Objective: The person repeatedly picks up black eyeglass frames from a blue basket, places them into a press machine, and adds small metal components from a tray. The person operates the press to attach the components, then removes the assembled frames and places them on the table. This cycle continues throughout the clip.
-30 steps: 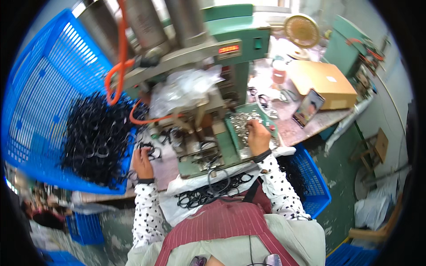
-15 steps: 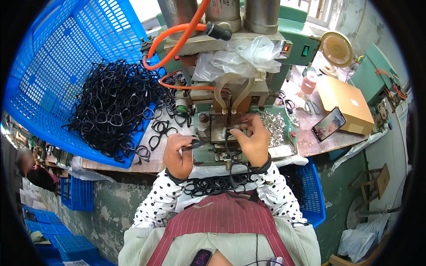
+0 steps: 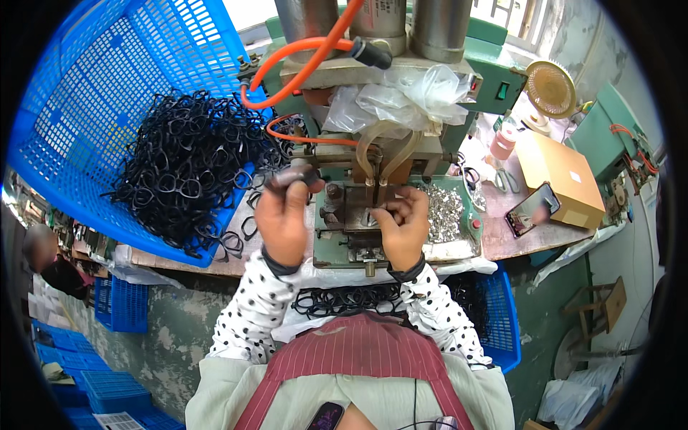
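Note:
My left hand point(image 3: 283, 226) is raised left of the press head, its fingers curled and blurred around a small dark object point(image 3: 313, 175) whose kind I cannot make out. At the press's metal fixture point(image 3: 358, 208), my right hand point(image 3: 405, 226) has thumb and fingertips brought together just below the two pale tubes point(image 3: 393, 161). Whatever those fingertips pinch is too small to tell. Beside that hand lies a heap of small silvery metal parts point(image 3: 443, 215). Black eyeglass frames point(image 3: 347, 297) rest in a row between my forearms, below the press.
A big blue basket point(image 3: 86, 93) at the left holds a pile of black eyeglass frames point(image 3: 183, 179). Orange hoses point(image 3: 297, 77) loop before the press. At right are scissors point(image 3: 507, 180), a phone point(image 3: 532, 211) and a cardboard box point(image 3: 562, 175). Another blue basket point(image 3: 502, 322) stands below.
My left hand has moved up and away from the fixture. The black eyeglass frame that hung at my right hand is gone from there. My right hand stays at the fixture.

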A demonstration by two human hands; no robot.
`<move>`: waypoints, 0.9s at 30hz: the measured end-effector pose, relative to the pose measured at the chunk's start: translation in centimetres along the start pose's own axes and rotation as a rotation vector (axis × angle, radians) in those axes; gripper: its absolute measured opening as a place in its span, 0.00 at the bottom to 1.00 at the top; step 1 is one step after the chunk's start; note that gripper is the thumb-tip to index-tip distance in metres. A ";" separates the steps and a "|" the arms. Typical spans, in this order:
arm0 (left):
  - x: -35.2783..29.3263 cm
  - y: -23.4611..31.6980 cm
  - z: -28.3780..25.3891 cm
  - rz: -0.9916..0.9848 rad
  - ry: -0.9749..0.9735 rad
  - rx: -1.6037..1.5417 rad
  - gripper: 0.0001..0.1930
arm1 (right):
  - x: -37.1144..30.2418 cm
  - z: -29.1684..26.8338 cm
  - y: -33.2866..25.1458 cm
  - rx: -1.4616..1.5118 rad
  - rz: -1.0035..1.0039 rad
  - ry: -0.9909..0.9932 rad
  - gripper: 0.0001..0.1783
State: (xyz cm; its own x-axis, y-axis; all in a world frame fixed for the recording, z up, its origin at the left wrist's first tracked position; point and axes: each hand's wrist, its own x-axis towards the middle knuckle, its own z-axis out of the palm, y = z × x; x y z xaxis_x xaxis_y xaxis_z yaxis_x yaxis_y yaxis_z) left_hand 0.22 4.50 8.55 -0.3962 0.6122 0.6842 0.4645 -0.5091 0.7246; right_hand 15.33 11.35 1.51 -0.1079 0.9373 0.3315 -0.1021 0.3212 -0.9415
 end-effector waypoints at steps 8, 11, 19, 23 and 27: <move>-3.5 -1.0 -0.2 0.439 -0.370 0.184 0.22 | 0.0 0.9 1.8 0.087 -0.200 0.116 0.21; -5.6 -1.6 2.1 0.651 -0.531 0.105 0.24 | 1.2 -1.7 0.6 -0.232 -0.264 0.093 0.22; -6.0 -3.4 2.8 0.623 -0.649 0.138 0.24 | 3.6 -15.2 9.4 -1.088 0.021 0.179 0.15; -6.3 -3.4 2.5 0.615 -0.635 0.159 0.24 | 1.8 -13.3 7.5 -1.361 -0.066 -0.002 0.12; -6.4 -3.8 2.9 0.618 -0.630 0.121 0.23 | 2.4 -13.6 10.9 -1.087 -0.155 0.150 0.08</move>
State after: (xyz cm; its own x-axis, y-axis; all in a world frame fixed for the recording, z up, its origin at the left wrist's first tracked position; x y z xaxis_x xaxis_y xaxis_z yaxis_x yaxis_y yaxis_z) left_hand 3.27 4.25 1.19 0.4456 0.4863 0.7516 0.5456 -0.8132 0.2026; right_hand 27.40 18.91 -8.82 -0.0402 0.8599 0.5089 0.8261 0.3151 -0.4672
